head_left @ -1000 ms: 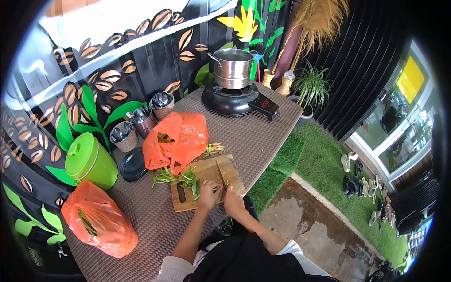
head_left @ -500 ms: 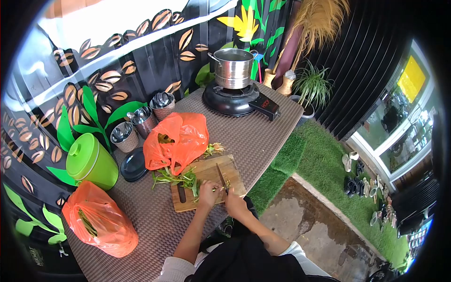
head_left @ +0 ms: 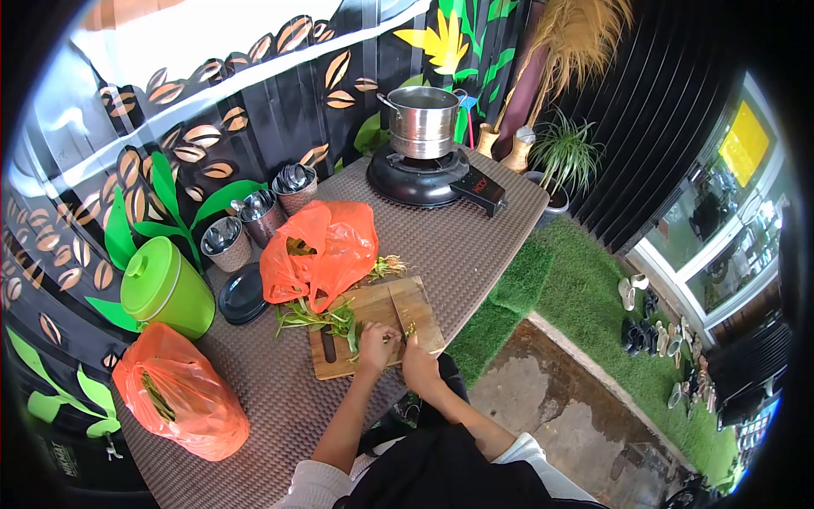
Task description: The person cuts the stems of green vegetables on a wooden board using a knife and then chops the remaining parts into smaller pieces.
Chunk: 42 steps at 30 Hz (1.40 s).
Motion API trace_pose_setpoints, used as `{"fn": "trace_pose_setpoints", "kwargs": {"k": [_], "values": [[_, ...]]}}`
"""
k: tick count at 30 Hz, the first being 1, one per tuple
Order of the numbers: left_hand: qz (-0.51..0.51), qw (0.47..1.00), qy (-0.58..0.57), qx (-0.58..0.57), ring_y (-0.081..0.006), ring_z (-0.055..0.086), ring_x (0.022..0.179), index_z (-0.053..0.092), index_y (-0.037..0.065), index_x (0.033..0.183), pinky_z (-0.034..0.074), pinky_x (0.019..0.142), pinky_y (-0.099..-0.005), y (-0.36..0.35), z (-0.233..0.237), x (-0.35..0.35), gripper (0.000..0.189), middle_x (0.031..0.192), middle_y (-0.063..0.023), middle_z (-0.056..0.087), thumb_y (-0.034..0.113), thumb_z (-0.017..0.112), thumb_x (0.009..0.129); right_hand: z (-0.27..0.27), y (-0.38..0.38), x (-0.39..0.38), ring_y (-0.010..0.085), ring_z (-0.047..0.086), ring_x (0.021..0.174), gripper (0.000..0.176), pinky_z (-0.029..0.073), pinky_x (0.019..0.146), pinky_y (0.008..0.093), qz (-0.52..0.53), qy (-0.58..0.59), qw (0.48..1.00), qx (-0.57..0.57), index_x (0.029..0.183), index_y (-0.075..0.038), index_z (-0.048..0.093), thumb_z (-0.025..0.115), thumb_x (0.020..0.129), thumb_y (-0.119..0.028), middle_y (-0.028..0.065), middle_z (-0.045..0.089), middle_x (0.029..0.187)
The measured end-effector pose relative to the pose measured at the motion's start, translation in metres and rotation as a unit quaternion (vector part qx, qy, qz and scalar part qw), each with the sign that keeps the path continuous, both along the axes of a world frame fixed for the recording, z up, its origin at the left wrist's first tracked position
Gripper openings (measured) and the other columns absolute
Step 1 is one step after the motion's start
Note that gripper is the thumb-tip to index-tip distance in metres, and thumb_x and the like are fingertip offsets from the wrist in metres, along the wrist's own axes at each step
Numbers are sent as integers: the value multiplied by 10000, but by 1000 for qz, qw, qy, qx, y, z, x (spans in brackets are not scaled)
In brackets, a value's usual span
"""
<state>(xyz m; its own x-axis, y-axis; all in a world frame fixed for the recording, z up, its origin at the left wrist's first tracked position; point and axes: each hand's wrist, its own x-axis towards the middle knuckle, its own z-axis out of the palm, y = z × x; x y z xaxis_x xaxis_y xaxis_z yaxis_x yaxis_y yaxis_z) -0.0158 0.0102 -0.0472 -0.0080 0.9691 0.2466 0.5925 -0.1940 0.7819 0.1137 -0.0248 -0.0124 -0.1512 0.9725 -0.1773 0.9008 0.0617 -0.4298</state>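
Observation:
My right hand [head_left: 420, 366] is wrapped round the handle of a knife [head_left: 397, 312], whose blade points away from me over the wooden cutting board [head_left: 370, 296]. Close to its left, my left hand [head_left: 376, 346] pinches leafy green stems, mostly hidden by the fingers. More of the leafy greens [head_left: 342, 322] trail across the board's left side and onto the table. Small cut pieces [head_left: 411, 327] lie on the board just right of the blade. Beyond the board sits an open orange plastic bag [head_left: 339, 246], with a bunch of root ends [head_left: 387, 267] beside it.
A second orange bag [head_left: 182, 399] stands at the left, near a green lidded bin [head_left: 170, 293] and a black plate [head_left: 243, 294]. Cutlery holders [head_left: 261, 216] line the wall side. A steel pot [head_left: 421, 127] rests on a black portable stove [head_left: 413, 182] at the table's far end.
The knife and my right hand have shifted slightly, and the cut pieces right of the blade show more clearly. My left hand stays about where it was, its fingers still closed.

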Motion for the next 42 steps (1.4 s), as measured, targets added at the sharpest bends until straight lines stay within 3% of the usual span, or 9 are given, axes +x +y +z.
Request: {"fn": "trace_pose_setpoints", "kwargs": {"k": [8, 13, 16, 20, 25, 28, 32, 42], "values": [[8, 1000, -22, -11, -259, 560, 776, 697, 42, 729, 460, 726, -360, -2, 5, 2, 74, 749, -110, 632, 39, 724, 661, 11, -8, 1, 405, 654, 767, 460, 534, 660, 459, -4, 0, 1000, -19, 1181, 92, 329, 545, 796, -35, 280, 634, 805], [4, 1000, -19, 1, -264, 557, 778, 697, 40, 730, 454, 733, -361, -2, 2, 0, 71, 753, -115, 630, 38, 721, 663, 9, -2, 7, 401, 657, 755, 276, 533, 643, 469, 25, 11, 999, 32, 1064, 41, 374, 489, 828, -44, 268, 639, 774], [20, 999, 9, 39, -242, 558, 734, 706, 33, 759, 461, 699, -344, -6, 2, 1, 109, 720, -105, 624, 43, 732, 653, 11, -16, -1, 398, 658, 738, 200, 535, 637, 461, -12, 6, 1000, -2, 1003, 15, 381, 474, 838, -49, 254, 640, 753], [34, 997, 32, 66, -269, 541, 832, 702, 31, 813, 445, 773, -359, -17, 7, 5, 134, 779, -101, 622, 49, 716, 681, 1, -11, 0, 370, 661, 654, 172, 540, 559, 433, 2, -27, 998, 56, 996, 2, 394, 458, 860, -82, 222, 642, 709], [64, 991, 37, 114, -275, 526, 891, 697, 37, 850, 439, 806, -366, -28, 0, 11, 133, 850, -97, 620, 51, 692, 718, -1, -8, 8, 350, 662, 633, 215, 538, 527, 411, 1, -56, 994, 89, 1012, 1, 390, 488, 845, -93, 205, 638, 687], [71, 993, 3, 98, -265, 525, 895, 700, 51, 837, 420, 829, -372, -25, -1, 12, 107, 855, -81, 621, 67, 685, 733, -2, -4, 19, 345, 663, 641, 267, 535, 518, 407, 14, -82, 992, 90, 1028, 12, 383, 523, 820, -80, 195, 635, 678], [55, 992, 53, 96, -241, 515, 911, 703, 71, 824, 364, 871, -381, -21, 9, 17, 110, 850, -55, 625, 135, 693, 734, -3, 1, 29, 370, 656, 647, 307, 535, 538, 436, 42, -54, 994, 82, 1045, 33, 371, 537, 804, -61, 213, 632, 683], [55, 995, 60, 64, -202, 508, 914, 710, 102, 811, 303, 900, -367, -15, 7, 17, 89, 870, -9, 659, 160, 694, 745, 0, -1, 15, 364, 663, 660, 329, 543, 547, 419, 11, -63, 997, 53, 1053, 37, 368, 549, 793, -53, 211, 633, 679]]}}
